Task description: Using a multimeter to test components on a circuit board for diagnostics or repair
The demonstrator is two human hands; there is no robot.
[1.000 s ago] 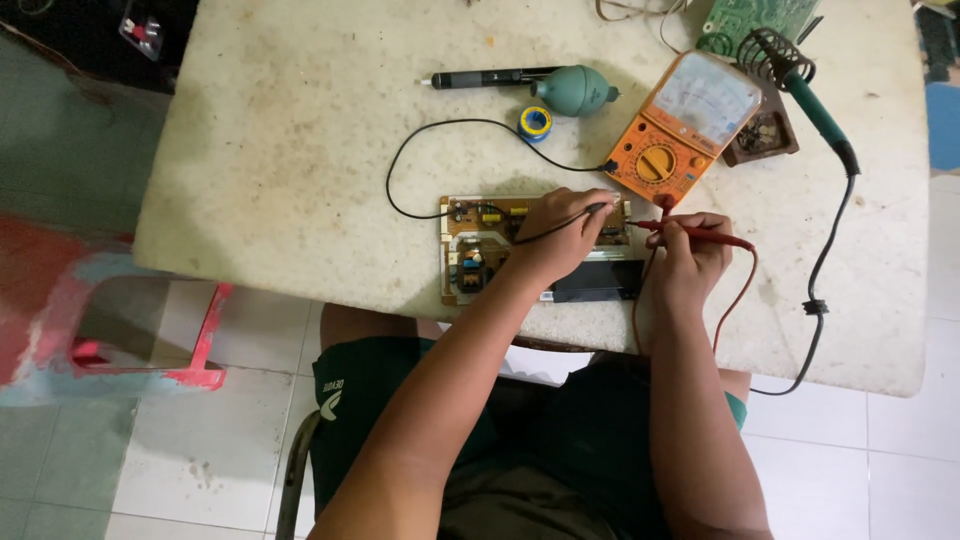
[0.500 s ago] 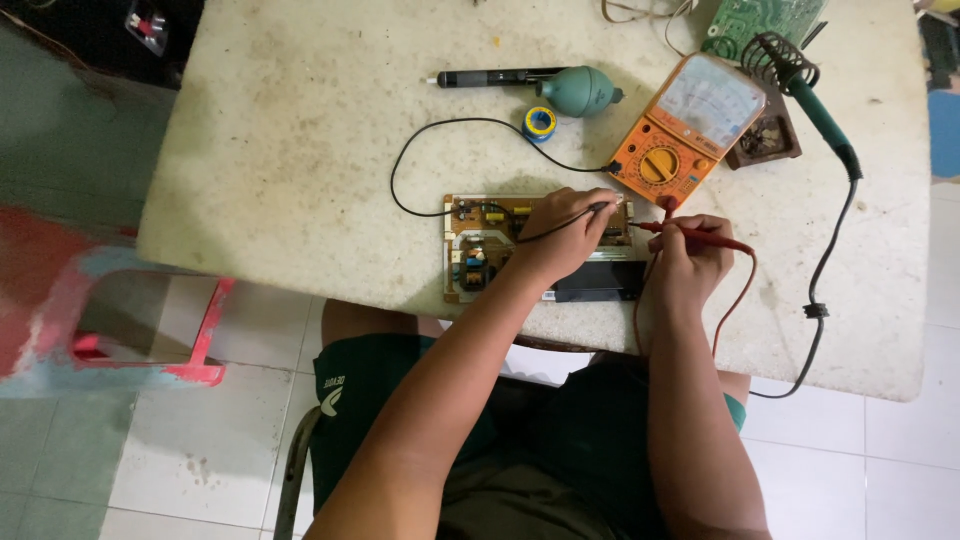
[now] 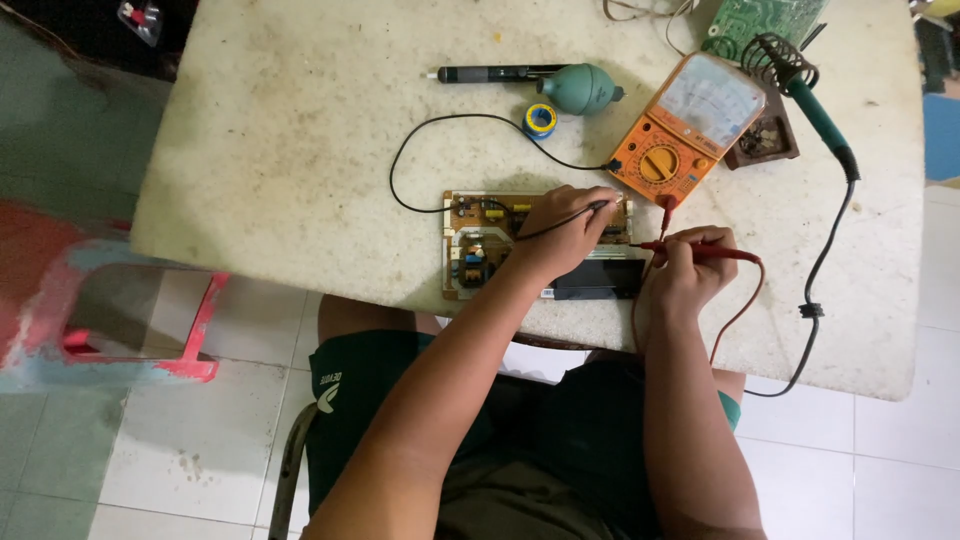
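Nothing has visibly shifted since the earlier frames. Left hand (image 3: 562, 225) pinches a black probe (image 3: 580, 212) onto the circuit board (image 3: 480, 245) at the table (image 3: 300, 150) edge; right hand (image 3: 690, 270) pinches a red probe (image 3: 690, 247), both steadied for contact. Orange multimeter (image 3: 685, 130) sits just beyond, readable.

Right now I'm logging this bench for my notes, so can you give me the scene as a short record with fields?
Left hand: holds black probe on the circuit board
Right hand: holds red probe, tip toward the board
Meter: orange, beyond the board, both leads run to it
Soldering iron: in its coil stand, far right
Other items: green bulb tool, small solder reel
Surface: worn white table
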